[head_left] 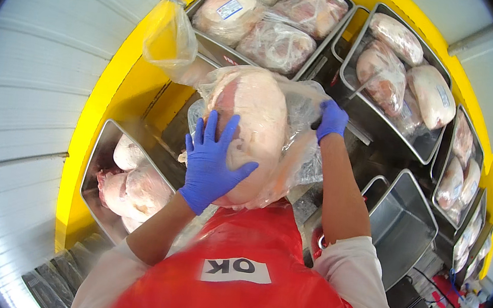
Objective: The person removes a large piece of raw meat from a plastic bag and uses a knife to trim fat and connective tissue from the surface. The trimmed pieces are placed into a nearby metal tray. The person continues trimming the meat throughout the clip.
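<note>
A large pale cut of raw meat (255, 133) in a clear plastic bag (295, 153) is held up at chest height, in front of the red apron (257, 277). Its long axis runs roughly up and down the picture, tilted a little. The left hand (212, 162), in a blue glove, lies flat with spread fingers against the near left face of the meat, a pressing grip and not a closed one. The right hand (330, 120), also gloved, is closed on the bag's film at the upper right edge. The meat sits between both hands, above a steel tray (100, 155) of similar cuts to the left; an empty steel tub (408, 227) stands to the right.
</note>
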A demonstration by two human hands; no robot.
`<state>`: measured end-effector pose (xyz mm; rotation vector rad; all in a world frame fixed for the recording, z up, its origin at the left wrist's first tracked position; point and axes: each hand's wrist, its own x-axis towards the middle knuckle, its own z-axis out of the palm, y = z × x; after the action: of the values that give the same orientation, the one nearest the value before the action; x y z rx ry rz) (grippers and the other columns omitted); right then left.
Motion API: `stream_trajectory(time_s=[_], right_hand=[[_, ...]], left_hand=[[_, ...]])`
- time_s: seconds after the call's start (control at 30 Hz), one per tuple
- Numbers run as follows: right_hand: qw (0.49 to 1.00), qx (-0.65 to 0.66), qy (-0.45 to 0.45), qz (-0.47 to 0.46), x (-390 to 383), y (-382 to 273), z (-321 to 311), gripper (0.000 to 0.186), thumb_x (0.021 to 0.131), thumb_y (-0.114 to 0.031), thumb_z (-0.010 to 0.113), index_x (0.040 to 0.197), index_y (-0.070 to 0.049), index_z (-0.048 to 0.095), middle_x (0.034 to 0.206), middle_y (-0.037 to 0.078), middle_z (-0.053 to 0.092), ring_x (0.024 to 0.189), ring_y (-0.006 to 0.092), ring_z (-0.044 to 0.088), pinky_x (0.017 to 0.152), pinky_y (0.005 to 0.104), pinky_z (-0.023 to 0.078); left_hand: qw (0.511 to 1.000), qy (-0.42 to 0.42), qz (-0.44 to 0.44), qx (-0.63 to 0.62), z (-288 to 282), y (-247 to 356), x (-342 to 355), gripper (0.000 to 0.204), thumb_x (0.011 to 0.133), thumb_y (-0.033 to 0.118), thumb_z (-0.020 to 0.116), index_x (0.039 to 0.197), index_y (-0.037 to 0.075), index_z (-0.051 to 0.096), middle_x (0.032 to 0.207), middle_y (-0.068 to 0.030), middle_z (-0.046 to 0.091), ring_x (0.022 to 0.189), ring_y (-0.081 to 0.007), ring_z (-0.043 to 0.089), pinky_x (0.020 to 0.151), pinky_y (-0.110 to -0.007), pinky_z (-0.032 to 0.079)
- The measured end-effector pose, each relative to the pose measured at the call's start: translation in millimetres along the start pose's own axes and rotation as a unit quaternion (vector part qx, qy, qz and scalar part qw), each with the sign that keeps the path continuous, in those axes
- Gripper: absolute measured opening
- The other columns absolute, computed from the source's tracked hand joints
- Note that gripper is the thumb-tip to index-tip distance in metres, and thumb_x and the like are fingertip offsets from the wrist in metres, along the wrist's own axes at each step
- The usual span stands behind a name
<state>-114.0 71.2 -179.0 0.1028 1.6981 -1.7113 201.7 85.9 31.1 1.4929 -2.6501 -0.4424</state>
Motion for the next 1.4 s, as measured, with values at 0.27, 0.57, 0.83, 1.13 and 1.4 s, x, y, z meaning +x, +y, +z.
stream_trajectory(time_s=[0.27,0.57,0.83,1.13,1.4], right_hand=[[0.909,-0.407,-0.048,-0.082,-64.4,55.4,-123.9,0.03,0.089,-0.022,0.064,0.1,0.004,0.071,0.082,0.029,0.07,0.08,0.0371,0.075,0.073,0.0508,0.054],[0.848,-0.508,-0.079,-0.131,-71.9,69.1,-110.4,0.03,0.087,-0.021,0.064,0.107,0.002,0.065,0.098,0.032,0.071,0.093,0.0499,0.069,0.084,0.058,0.053],[0.809,-0.547,-0.116,-0.181,-57.4,69.5,-102.8,0.045,0.084,-0.019,0.07,0.123,0.002,0.061,0.122,0.033,0.065,0.11,0.0492,0.065,0.095,0.0544,0.053],[0.855,-0.333,-0.191,-0.35,-85.4,93.8,19.8,0.072,0.092,-0.037,0.073,0.145,0.007,0.05,0.138,0.035,0.059,0.124,0.0474,0.061,0.108,0.0497,0.048],[0.775,-0.539,-0.235,-0.232,-148.0,134.1,20.4,0.037,0.099,-0.03,0.062,0.126,-0.005,0.066,0.111,0.023,0.072,0.104,0.0422,0.069,0.088,0.0525,0.055]], left_hand=[[0.999,-0.001,-0.011,-0.049,3.5,-34.5,-0.2,0.106,0.077,0.047,0.087,0.162,0.009,0.037,0.163,-0.0287,0.037,0.151,-0.0483,0.032,0.123,-0.055,0.029],[0.955,-0.002,-0.075,-0.286,11.1,-106.9,-2.1,0.097,0.086,0.022,0.085,0.162,-0.002,0.03,0.16,-0.0225,0.045,0.147,-0.0292,0.045,0.12,-0.04,0.037],[0.932,-0.087,-0.08,-0.342,4.1,-159.4,7.7,0.091,0.094,0.023,0.072,0.166,0.001,0.021,0.168,-0.0165,0.032,0.154,-0.0263,0.031,0.127,-0.039,0.024],[0.697,-0.174,-0.266,-0.643,19.0,-246.1,33.8,0.075,0.109,0.058,0.045,0.164,0.009,0.033,0.163,-0.0067,0.045,0.146,-0.0222,0.044,0.12,-0.039,0.038],[0.557,-0.209,-0.245,-0.765,83.7,-332.7,63.1,0.076,0.109,0.066,0.035,0.161,0.012,0.042,0.16,-0.0061,0.05,0.143,-0.0223,0.049,0.12,-0.039,0.04]])
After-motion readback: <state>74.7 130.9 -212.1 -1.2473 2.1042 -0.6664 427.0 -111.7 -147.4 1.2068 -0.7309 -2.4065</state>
